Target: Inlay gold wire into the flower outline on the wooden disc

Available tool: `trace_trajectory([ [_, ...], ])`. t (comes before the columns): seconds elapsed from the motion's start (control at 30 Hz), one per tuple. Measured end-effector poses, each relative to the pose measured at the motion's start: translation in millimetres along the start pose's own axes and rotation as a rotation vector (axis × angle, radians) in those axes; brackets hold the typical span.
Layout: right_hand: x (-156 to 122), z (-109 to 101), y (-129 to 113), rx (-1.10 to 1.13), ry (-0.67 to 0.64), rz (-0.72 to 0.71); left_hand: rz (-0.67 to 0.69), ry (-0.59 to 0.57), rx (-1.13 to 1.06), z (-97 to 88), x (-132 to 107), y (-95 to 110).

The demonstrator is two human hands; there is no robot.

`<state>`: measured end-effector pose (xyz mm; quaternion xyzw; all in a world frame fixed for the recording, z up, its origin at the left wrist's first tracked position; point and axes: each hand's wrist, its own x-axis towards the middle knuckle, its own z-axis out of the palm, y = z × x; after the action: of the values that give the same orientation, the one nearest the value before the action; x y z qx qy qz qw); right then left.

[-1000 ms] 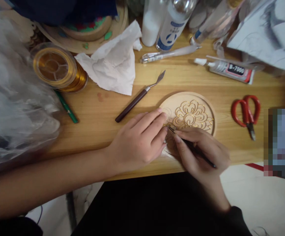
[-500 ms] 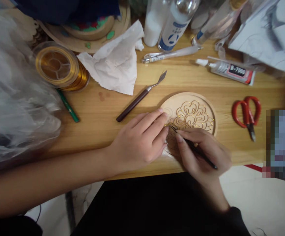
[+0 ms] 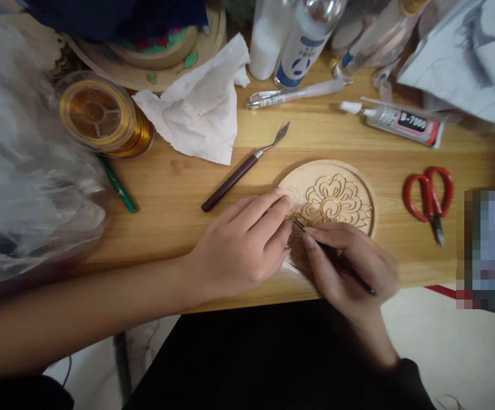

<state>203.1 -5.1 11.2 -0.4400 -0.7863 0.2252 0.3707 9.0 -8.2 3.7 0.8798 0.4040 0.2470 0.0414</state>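
Note:
A round wooden plate (image 3: 369,188) with a raised rim lies at the table's front edge. Gold wire outlines a flower (image 3: 330,206) on its face, and fainter drawn lines show on its left part. My left hand (image 3: 247,242) grips the plate's left side, fingers bent onto its face and thumb mostly hidden. Held like a pen in my right hand (image 3: 354,265) are dark tweezers (image 3: 337,261). Their narrow tips meet the plate's lower left part, close to my left fingertips. Below the flower, my right hand covers part of the plate.
Behind the plate lie a palette knife (image 3: 234,179), a pen (image 3: 298,94) and a glue tube (image 3: 405,122). Red-handled snippers (image 3: 430,199) are at right. A gold wire spool (image 3: 102,117), crumpled tissue (image 3: 200,105), green pencil (image 3: 117,185) and plastic bag (image 3: 25,159) occupy the left. Bottles (image 3: 301,54) stand behind.
The tweezers and my right hand have shifted very slightly to the left. My left hand and the plate stay where they were.

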Motion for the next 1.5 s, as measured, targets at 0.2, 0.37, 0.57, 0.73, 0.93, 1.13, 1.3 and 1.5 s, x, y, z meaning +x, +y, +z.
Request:
trace_trajectory([
  [0.2,-0.1,-0.2,-0.5,0.008,0.014,0.012,0.016,0.012,0.059,-1.1,0.5,-0.4],
  [0.37,-1.5,0.3,1.7,0.003,0.018,-0.004,0.013,0.019,0.065,-1.8,1.7,-0.4],
  [0.57,0.0,0.4,0.8,-0.008,0.013,0.021,0.001,0.013,-0.001,-1.0,1.1,0.4],
  [0.73,0.6,-0.9,0.4,0.022,0.006,0.053,-0.001,0.011,0.016,-1.0,0.2,-0.1],
  [0.93,0.3,-1.9,1.8,0.024,0.039,0.038,0.005,0.019,-0.011,-0.1,0.1,-0.3],
  [1.13,0.8,-1.1,1.5,0.007,0.041,0.073,-0.010,0.017,-0.057,0.9,-1.1,-0.1],
  [1.3,-0.3,-1.3,1.8,0.009,0.027,0.087,0.004,0.016,-0.036,-0.4,-0.3,-0.3],
  [1.5,-1.0,-1.9,1.2,0.046,0.039,0.119,0.013,0.031,0.031,-0.8,1.9,-0.3],
])
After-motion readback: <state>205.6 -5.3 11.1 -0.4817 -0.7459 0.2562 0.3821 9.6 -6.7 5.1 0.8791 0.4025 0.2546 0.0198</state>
